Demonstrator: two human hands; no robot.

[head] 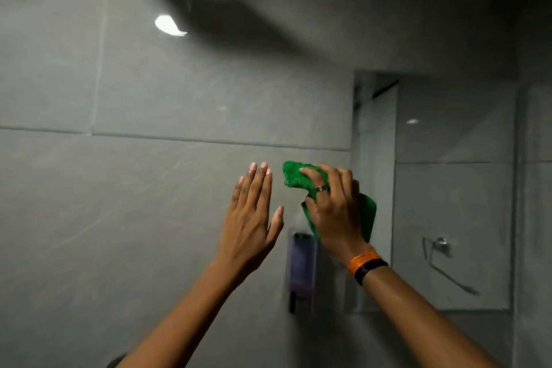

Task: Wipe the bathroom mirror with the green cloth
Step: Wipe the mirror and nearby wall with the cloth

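Note:
My right hand (333,206) grips the green cloth (294,178), bunched under its fingers, with a flap hanging down on the right side. The hand and cloth are raised against the grey tiled wall, just left of the mirror (448,188). The mirror is a tall rectangle on the right, its left edge beside my right hand. My left hand (251,218) is held up flat beside the cloth, fingers together and straight, holding nothing. An orange band and a dark band circle my right wrist, and a ring sits on one finger.
A wall-mounted soap dispenser (301,272) hangs just below my right hand. The mirror reflects a metal towel holder (439,248) and grey tiles. Large grey wall tiles (119,188) fill the left, with a bright light reflection (168,25) at the upper left.

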